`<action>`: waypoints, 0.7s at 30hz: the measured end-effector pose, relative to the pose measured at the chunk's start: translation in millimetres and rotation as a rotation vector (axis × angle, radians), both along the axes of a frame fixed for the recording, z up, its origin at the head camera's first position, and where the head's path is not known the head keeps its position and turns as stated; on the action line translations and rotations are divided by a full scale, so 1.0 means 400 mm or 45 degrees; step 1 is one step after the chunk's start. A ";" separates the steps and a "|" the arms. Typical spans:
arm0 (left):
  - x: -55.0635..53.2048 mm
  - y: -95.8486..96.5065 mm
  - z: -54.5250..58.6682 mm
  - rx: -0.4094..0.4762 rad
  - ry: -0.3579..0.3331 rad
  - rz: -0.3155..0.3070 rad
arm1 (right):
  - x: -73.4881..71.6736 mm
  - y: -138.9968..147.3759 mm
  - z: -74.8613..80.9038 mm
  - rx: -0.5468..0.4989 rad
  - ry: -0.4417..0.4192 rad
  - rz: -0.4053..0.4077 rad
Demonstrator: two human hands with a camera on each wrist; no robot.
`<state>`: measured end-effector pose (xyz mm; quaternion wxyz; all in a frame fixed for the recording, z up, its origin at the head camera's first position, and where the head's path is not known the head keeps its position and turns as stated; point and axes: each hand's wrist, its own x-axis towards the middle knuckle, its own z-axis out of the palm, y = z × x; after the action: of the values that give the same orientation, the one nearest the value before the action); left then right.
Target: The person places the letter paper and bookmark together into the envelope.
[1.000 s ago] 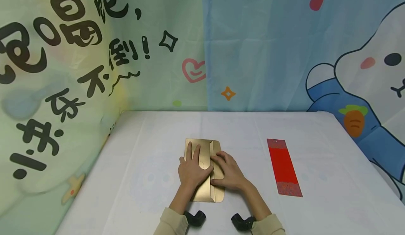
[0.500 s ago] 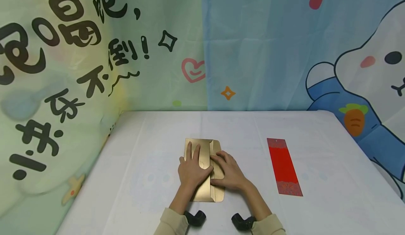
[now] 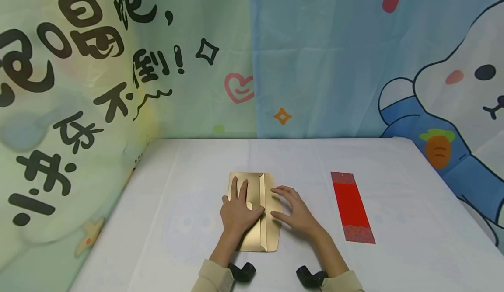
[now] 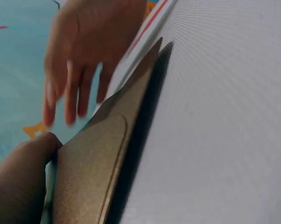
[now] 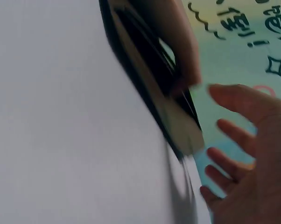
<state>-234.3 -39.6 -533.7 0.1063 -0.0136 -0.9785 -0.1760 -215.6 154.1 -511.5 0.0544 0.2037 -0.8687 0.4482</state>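
Note:
A gold paper envelope (image 3: pixel 271 235) lies on the white table with a folded strip running along its right side. My left hand (image 3: pixel 238 213) rests on its left part, fingers spread and straight, the thumb reaching to the fold line. Just over the envelope's right edge hovers my right hand (image 3: pixel 298 213), fingers extended and apart, holding nothing. In the left wrist view the envelope (image 4: pixel 91 163) is seen edge-on, with the right hand (image 4: pixel 91 37) beyond it. The right wrist view shows the right hand (image 5: pixel 262 149) apart from the envelope (image 5: pixel 182 128).
A flat red paper strip (image 3: pixel 353 206) with patterned ends lies to the right on the white table (image 3: pixel 189 231). Black wrist-worn pieces (image 3: pixel 242 272) show at both cuffs. Printed cloth backdrops (image 3: pixel 315 56) stand behind and to the left.
My right hand has lifted off the envelope's folded strip and moved to the right, its fingers now more apart from the paper. The left hand stays in place on the envelope.

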 end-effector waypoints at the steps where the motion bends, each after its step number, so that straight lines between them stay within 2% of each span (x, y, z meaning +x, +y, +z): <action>1: 0.000 -0.001 -0.002 0.006 0.002 -0.001 | 0.001 0.017 0.003 -0.026 0.030 -0.046; 5: -0.001 -0.004 -0.008 0.031 0.003 -0.001 | 0.006 0.112 0.013 -0.082 0.132 -0.282; 9: -0.001 -0.004 -0.008 0.036 0.001 0.001 | 0.017 0.227 0.011 -0.021 0.209 -0.554; 11: 0.000 -0.004 -0.008 0.033 0.004 0.000 | 0.024 0.276 0.002 0.047 0.196 -0.684; 13: 0.001 -0.003 -0.007 0.036 0.006 -0.002 | 0.033 0.315 -0.006 0.118 0.136 -0.768; 15: 0.001 -0.002 -0.007 0.035 0.006 -0.002 | 0.039 0.343 -0.016 0.191 0.059 -0.806; 17: 0.001 -0.003 -0.006 0.035 0.008 -0.001 | 0.044 0.359 -0.028 0.261 -0.011 -0.798; 21: 0.002 -0.003 -0.004 0.037 0.007 -0.002 | 0.045 0.370 -0.045 0.388 -0.050 -0.745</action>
<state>-233.3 -40.7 -535.2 0.1092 -0.0132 -0.9756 -0.1902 -197.8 302.0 -529.4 0.1329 -0.0574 -0.9483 0.2823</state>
